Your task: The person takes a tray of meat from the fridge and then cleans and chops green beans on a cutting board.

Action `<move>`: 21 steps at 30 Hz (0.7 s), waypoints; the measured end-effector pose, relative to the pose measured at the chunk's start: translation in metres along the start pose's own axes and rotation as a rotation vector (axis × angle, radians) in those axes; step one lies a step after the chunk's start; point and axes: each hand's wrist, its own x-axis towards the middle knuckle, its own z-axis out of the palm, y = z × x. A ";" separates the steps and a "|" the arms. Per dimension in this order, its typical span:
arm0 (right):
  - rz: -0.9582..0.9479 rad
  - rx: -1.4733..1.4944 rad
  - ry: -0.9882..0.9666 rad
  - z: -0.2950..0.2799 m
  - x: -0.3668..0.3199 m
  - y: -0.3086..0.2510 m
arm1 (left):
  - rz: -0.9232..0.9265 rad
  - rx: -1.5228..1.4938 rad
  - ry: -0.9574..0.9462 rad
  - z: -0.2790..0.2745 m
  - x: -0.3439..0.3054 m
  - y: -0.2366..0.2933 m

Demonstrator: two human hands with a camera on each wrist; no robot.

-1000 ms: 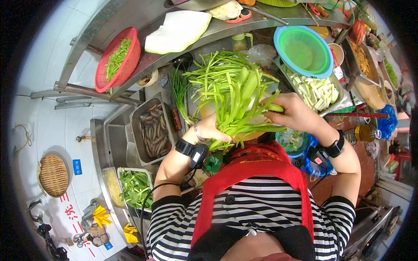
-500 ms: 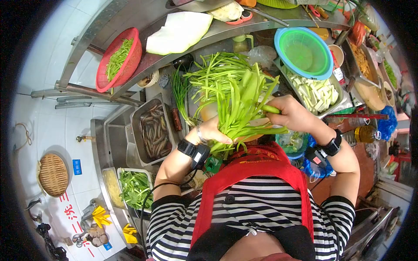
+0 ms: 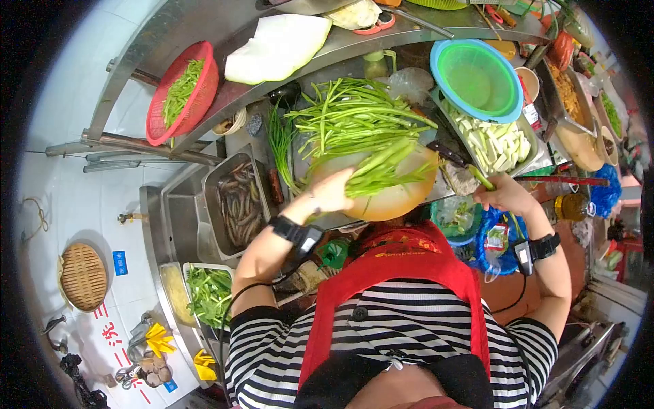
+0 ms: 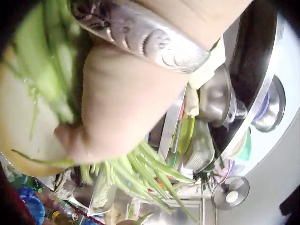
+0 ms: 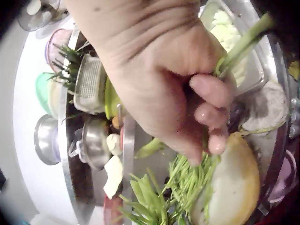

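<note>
My left hand (image 3: 332,191) grips a bunch of green vegetable stalks (image 3: 390,169), tilted low over the round pale cutting board (image 3: 412,198). In the left wrist view the thumb lies across the bunch (image 4: 42,61), and stalk ends poke out on the far side. Out to the right of the board, my right hand (image 3: 507,195) has its fingers curled round a short thick green stalk (image 3: 482,178), whose end sticks out beside the fingers in the right wrist view. A larger pile of stalks (image 3: 361,116) lies behind the board. Near the board's right edge is a black-handled knife (image 3: 446,153).
A tray of cut pale vegetable pieces (image 3: 501,146) stands at the right, partly under a blue-rimmed green basin (image 3: 477,82). Left of the board are scallions (image 3: 281,146) and a sink-side pan of small fish (image 3: 238,201). A steel shelf (image 3: 204,112) runs above the counter.
My right hand has moved away from the bunch to the right, taking a stalk with it. My left hand has lowered the bunch toward the board, which now shows more.
</note>
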 end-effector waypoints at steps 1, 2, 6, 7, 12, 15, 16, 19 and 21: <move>-0.010 -0.047 0.021 -0.001 0.003 0.015 | -0.040 0.170 0.008 0.010 0.016 0.003; -0.019 -0.093 0.042 0.001 0.008 0.035 | -0.080 0.342 0.016 0.020 0.034 0.008; -0.111 -0.306 0.169 0.009 0.013 0.091 | 0.045 0.658 0.225 0.086 0.105 -0.043; -0.114 -0.270 0.225 0.012 0.007 0.086 | -0.011 0.635 0.188 0.092 0.113 -0.047; -0.438 0.131 0.322 0.028 -0.024 0.043 | -0.067 0.606 0.492 0.089 0.132 -0.047; -0.551 0.455 0.174 0.036 -0.018 0.031 | 0.033 0.655 0.618 0.090 0.123 -0.043; -0.581 0.551 0.105 0.040 -0.014 0.028 | 0.065 0.646 0.631 0.090 0.122 -0.042; -0.674 0.913 0.020 0.059 0.013 0.011 | 0.139 0.593 0.647 0.086 0.108 -0.026; -0.719 1.161 -0.052 0.071 0.036 -0.002 | 0.190 0.462 0.711 0.090 0.106 -0.021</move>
